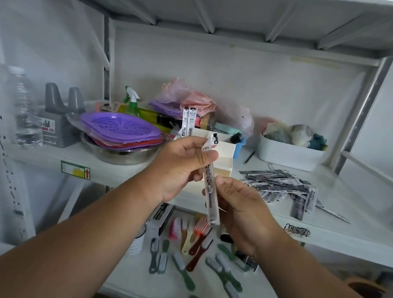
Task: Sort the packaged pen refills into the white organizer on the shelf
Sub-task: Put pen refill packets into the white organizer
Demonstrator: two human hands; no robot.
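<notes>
Head view: left hand (181,166) and right hand (240,208) both pinch a near-upright refill packet (210,182), top tilted slightly left.

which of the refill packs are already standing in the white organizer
The two refill packs standing upright side by side in the white organizer, behind the left hand. The others lie in a loose pile on the shelf or are held in both hands.

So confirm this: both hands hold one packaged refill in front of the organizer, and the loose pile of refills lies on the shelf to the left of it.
Wrong side. The head view shows the loose pile of refills on the shelf to the right of the organizer. Both the left hand and right hand do hold one packaged refill.
</notes>
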